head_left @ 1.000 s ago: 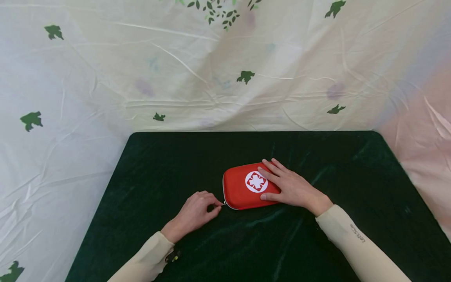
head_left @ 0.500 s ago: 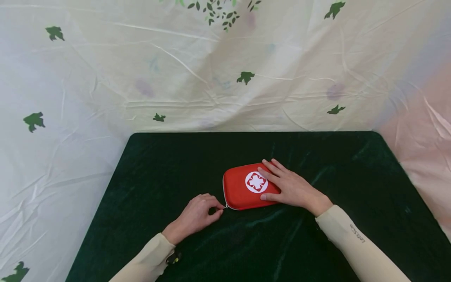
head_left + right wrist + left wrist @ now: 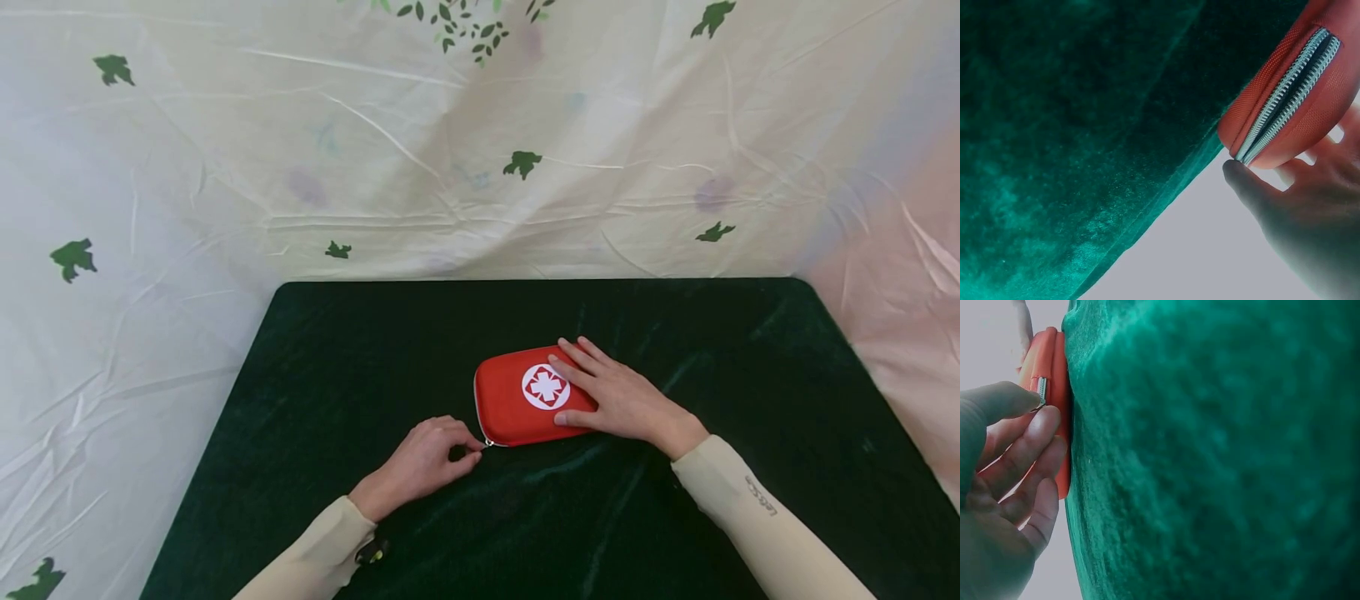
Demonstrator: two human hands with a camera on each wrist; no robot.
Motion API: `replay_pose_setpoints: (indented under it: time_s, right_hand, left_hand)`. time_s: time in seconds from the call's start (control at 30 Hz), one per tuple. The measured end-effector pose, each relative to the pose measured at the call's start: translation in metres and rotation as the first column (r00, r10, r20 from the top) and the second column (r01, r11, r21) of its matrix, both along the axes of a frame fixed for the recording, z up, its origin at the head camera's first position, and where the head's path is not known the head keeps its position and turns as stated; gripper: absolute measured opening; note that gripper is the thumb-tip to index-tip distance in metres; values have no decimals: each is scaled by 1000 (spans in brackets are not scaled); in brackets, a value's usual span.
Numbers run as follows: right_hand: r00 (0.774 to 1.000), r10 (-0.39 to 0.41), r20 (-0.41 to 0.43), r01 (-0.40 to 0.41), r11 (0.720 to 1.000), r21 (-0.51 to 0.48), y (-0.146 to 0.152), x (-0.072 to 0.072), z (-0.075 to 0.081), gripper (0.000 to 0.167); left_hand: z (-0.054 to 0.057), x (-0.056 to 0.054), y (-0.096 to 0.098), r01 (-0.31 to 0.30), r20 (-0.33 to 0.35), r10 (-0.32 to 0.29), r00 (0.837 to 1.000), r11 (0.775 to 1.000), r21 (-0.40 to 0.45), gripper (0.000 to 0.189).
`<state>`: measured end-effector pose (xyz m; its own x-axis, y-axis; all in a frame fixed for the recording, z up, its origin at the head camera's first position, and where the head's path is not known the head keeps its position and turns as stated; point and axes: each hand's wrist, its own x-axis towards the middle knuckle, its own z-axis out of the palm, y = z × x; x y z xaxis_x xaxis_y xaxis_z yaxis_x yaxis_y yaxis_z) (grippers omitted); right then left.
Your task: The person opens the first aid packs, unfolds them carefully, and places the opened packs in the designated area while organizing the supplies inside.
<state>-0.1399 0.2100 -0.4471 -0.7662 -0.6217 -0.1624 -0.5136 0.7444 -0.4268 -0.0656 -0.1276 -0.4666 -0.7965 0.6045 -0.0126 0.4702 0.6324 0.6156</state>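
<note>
A red zip case (image 3: 502, 408) with a white cross emblem lies flat on the table. My left hand (image 3: 423, 460) pinches the zipper pull (image 3: 489, 442) between thumb and forefinger at the case's near left corner. In the left wrist view, the thumb (image 3: 1013, 402) and forefinger meet at the end of a short strip of zipper teeth (image 3: 1042, 387). My right hand (image 3: 622, 398) rests on the right end of the case, fingers spread and fairly straight. In the right wrist view, two rows of zipper teeth (image 3: 1277, 95) stand apart beside that hand's thumb.
Dark green velvet cloth (image 3: 360, 350) covers the table. A pale curtain (image 3: 420, 150) with green bird and leaf prints hangs behind it and along both sides.
My left hand has moved slightly right and toward me, drawing the zipper pull round the case's near left corner. The case and my right hand stay in place.
</note>
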Motion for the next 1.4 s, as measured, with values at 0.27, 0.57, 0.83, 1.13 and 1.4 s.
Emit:
replay_pose_setpoints:
  time_s: [0.27, 0.57, 0.83, 1.13, 1.4]
  right_hand:
    - [1000, -2, -7, 2, 1000, 7, 0, 0, 1, 95]
    - [1000, -3, -12, 3, 1000, 7, -1, 0, 0, 95]
    - [1000, -2, -9, 2, 1000, 4, 0, 0, 0, 95]
    - [1000, -3, -20, 3, 1000, 3, 0, 0, -1, 95]
    - [1000, -8, -21, 8, 1000, 2, 1, 0, -2, 95]
  left_hand:
    - [-1, 0, 3, 39, 32, -39, 999, 999, 14, 16]
    - [-1, 2, 10, 68, 42, -68, 997, 998, -6, 18]
    - [-4, 2, 13, 109, 2, -109, 994, 994, 13, 20]
    - [-1, 2, 17, 106, 12, -106, 994, 994, -13, 20]
    - [1, 3, 13, 118, -14, -120, 993, 986, -120, 31]
